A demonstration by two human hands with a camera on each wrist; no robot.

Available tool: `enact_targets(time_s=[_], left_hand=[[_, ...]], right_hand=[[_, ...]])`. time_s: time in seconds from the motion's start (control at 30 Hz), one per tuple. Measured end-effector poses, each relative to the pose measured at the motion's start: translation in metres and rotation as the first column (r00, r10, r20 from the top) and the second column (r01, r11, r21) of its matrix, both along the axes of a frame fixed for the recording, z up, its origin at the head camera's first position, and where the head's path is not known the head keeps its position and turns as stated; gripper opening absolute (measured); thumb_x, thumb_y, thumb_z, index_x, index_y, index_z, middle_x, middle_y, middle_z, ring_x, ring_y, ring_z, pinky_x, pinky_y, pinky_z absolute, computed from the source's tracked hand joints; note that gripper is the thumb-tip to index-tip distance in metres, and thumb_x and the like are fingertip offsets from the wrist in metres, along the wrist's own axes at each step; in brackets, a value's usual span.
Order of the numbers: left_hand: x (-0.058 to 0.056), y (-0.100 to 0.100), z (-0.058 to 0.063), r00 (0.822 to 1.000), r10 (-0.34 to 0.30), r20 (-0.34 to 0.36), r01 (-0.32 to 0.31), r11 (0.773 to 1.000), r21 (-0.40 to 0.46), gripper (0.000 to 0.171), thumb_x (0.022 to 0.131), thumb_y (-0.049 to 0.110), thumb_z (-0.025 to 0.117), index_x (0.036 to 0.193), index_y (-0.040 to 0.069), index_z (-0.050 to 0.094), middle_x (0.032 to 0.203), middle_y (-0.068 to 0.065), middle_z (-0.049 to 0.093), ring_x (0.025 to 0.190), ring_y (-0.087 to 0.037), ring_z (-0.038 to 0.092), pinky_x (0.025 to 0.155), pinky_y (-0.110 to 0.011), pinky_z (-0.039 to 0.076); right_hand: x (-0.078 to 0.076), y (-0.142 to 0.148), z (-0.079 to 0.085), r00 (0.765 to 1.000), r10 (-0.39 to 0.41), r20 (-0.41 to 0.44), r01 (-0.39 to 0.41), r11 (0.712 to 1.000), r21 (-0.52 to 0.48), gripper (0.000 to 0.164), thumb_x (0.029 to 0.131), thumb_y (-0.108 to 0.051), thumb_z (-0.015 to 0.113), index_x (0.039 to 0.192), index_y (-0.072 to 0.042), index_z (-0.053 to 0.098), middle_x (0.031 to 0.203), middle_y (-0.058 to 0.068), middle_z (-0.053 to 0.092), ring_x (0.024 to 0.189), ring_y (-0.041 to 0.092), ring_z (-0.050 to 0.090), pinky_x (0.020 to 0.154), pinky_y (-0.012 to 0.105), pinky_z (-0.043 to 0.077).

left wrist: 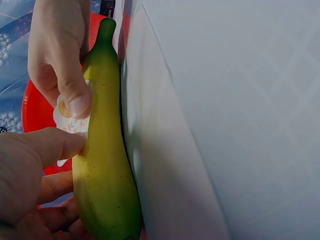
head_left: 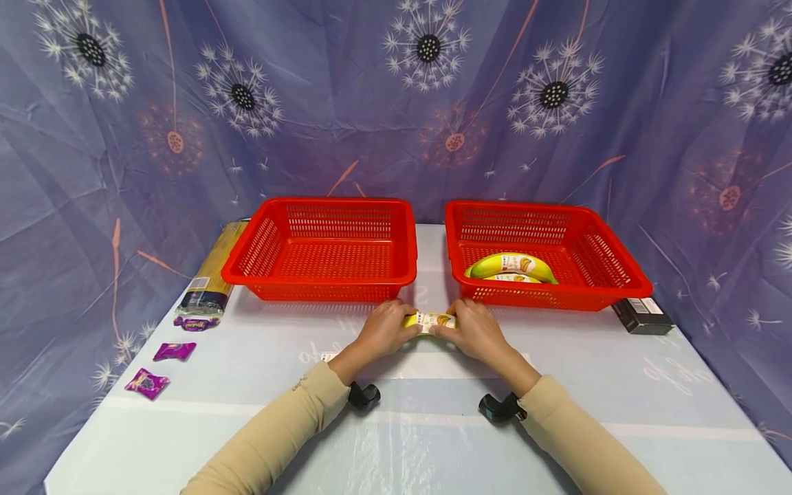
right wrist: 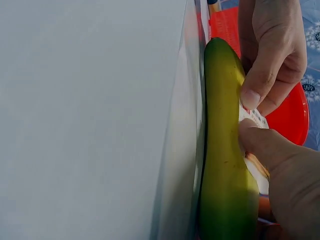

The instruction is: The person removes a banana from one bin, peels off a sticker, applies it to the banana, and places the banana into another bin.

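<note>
Over the middle of the table, just in front of the gap between two red baskets, both hands hold one yellow banana [head_left: 410,321] with green ends. My left hand [head_left: 385,326] grips its left end, and my right hand [head_left: 475,328] grips the right end. On the banana's side is a white label [left wrist: 75,123] with a printed picture. Both thumbs lie on the label close together, while the other fingers go behind the fruit and are partly hidden. In the right wrist view the banana [right wrist: 225,140] lies close along the white tabletop.
The left red basket [head_left: 322,290] stands behind my left hand. In the right red basket [head_left: 594,299] lie labelled bananas [head_left: 538,267]. Purple wrapped sweets [head_left: 174,351] and a long brown packet [head_left: 213,275] line the left side. A black box [head_left: 642,320] sits at the right.
</note>
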State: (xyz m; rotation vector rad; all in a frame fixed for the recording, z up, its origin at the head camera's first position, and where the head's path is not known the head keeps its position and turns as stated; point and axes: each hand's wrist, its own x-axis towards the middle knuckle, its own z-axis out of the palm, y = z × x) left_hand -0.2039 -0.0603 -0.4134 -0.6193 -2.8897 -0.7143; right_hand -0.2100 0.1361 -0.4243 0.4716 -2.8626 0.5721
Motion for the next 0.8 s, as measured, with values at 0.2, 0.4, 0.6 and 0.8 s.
enact_targets(time_s=[0.2,0.4,0.6,0.8], left_hand=[[-0.001,0.002,-0.003,0.998,0.015,-0.053,-0.017,0.999,-0.042,0.031,0.080,0.032,0.070,0.101,0.009,0.071,0.094,-0.005,0.068,0.084,-0.019,0.060,0.074,-0.034,0.047],[0.000,0.003,-0.007,0.989,-0.006,-0.150,-0.011,0.994,-0.111,0.035,0.076,0.036,0.076,0.094,0.007,0.068,0.085,-0.005,0.066,0.080,-0.020,0.060,0.069,-0.034,0.048],[0.000,0.001,-0.006,0.996,-0.035,-0.078,0.029,0.997,-0.074,0.034,0.076,0.026,0.076,0.101,0.005,0.066,0.092,-0.007,0.065,0.086,-0.021,0.058,0.076,-0.034,0.047],[0.000,0.001,-0.007,0.997,-0.032,-0.074,0.028,0.998,-0.058,0.037,0.077,0.026,0.076,0.105,0.004,0.064,0.099,-0.008,0.066,0.093,-0.023,0.059,0.084,-0.037,0.047]], right_hand=[[0.001,0.006,-0.002,0.997,0.075,-0.013,-0.075,0.997,0.009,0.040,0.070,-0.036,0.079,0.091,-0.005,0.066,0.080,0.003,0.057,0.073,0.017,0.050,0.064,0.031,0.039],[0.002,0.010,-0.004,0.991,0.130,0.010,-0.130,0.991,0.012,0.041,0.073,-0.030,0.078,0.099,-0.003,0.064,0.091,0.007,0.058,0.083,0.020,0.052,0.072,0.037,0.043],[0.001,0.012,-0.006,0.993,0.115,0.036,-0.112,0.991,-0.077,0.041,0.075,-0.032,0.077,0.101,-0.002,0.064,0.094,0.008,0.061,0.085,0.020,0.054,0.075,0.036,0.042],[-0.005,0.005,-0.009,0.998,0.017,0.061,-0.008,0.990,-0.144,0.042,0.078,-0.045,0.072,0.090,-0.005,0.065,0.080,0.004,0.064,0.071,0.016,0.053,0.065,0.030,0.039]])
